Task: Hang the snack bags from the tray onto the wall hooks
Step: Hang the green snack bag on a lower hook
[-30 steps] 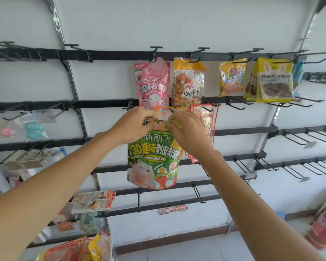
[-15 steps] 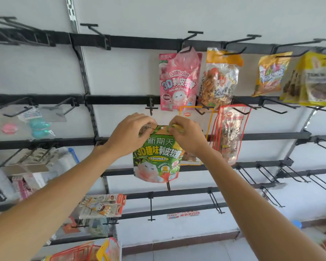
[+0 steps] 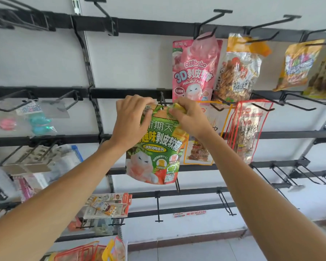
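A green snack bag [image 3: 155,149] with a white cartoon animal hangs upright from my two hands. My left hand [image 3: 130,121] pinches its top left corner and my right hand [image 3: 191,117] pinches its top right corner. The bag's top edge sits just under a black wall hook [image 3: 163,97] on the second rail; whether the hook passes through the bag's hole is hidden by my fingers. A pink snack bag [image 3: 195,68] hangs on the rail above. At the bottom edge, red-trimmed bags lie in the tray [image 3: 87,251].
Black rails with hooks cover the white wall. A clear nut-mix bag [image 3: 237,72] and yellow bags [image 3: 297,66] hang top right. An orange-edged bag [image 3: 199,151] and a red-edged bag [image 3: 248,129] hang right of my hands. Bare hooks [image 3: 225,203] jut out lower right.
Both hands have lifted the green bag up to the second-rail hook. The camera has moved closer and turned left, so the hung bags sit further right in view.
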### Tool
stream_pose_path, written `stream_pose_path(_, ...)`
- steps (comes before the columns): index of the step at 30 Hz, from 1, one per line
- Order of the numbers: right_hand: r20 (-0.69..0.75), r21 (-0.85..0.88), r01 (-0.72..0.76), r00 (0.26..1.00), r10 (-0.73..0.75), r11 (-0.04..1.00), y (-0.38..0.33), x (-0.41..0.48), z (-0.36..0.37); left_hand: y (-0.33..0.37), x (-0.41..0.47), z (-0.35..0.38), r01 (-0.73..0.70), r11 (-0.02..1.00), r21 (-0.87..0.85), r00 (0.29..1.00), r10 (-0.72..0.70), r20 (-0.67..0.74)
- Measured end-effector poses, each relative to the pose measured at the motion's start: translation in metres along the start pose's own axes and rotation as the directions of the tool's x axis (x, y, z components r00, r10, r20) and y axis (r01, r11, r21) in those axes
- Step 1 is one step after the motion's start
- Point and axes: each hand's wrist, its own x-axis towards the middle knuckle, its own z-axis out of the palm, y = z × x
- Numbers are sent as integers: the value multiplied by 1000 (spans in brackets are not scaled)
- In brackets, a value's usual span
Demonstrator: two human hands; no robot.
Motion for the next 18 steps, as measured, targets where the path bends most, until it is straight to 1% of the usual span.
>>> stream_pose_path(5,43,60,-50,998,47,997,2,8,0,-9,0,5,-101,994,43,995,101,2)
stream_pose_path(11,50,165,-143,989,137,976,13,15,-2,-11,3,13,-102,994,26,995,101,13)
stream_pose_path(13,60,118,-139,989,133,983,19,15,1,-16,2,17,-111,993,28,993,109,37)
stream_pose_path(15,33,46,-109,994,108,993,24,17,6,-21,-3,22,-102,993,59,994,99,42)
stream_pose_path(17,-34,7,-93,995,94,996,28,17,12,-26,-9,27,-106,987,123,994,100,55)
stream_pose_path(18,-76,-21,-98,992,97,995,30,17,15,-28,-13,29,-133,980,147,990,124,71)
